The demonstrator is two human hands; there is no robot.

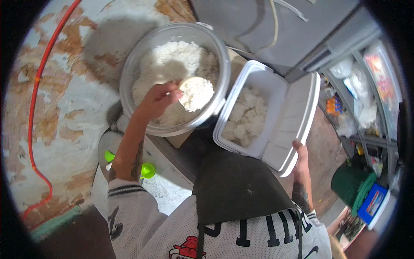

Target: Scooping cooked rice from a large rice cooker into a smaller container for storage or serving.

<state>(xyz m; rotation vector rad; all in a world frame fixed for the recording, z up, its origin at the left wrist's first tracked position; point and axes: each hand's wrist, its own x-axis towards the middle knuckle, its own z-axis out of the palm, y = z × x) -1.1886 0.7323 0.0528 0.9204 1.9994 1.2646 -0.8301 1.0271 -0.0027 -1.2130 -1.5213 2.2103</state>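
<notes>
My left hand (161,100) grips a small round scoop or cup (183,84) heaped with a white, crumbly substance (199,94). It is over a large round translucent tub (127,77), which holds more of the white stuff. To the right stands a white rectangular plastic bin (278,81) with clumpy white material (247,118) inside. Its hinged-looking lid (292,126) is raised, and my right hand (300,157) holds the lid's outer edge. The scoop's handle is mostly hidden by my fingers.
Bright green measuring scoops (148,170) lie near my left forearm. A grey appliance-like surface (245,26) rises beyond the tub. Shelves (365,119) with bags, a dark green bucket (351,183) and a blue container (373,202) stand at right. A red cable (33,110) runs along the peeling wall.
</notes>
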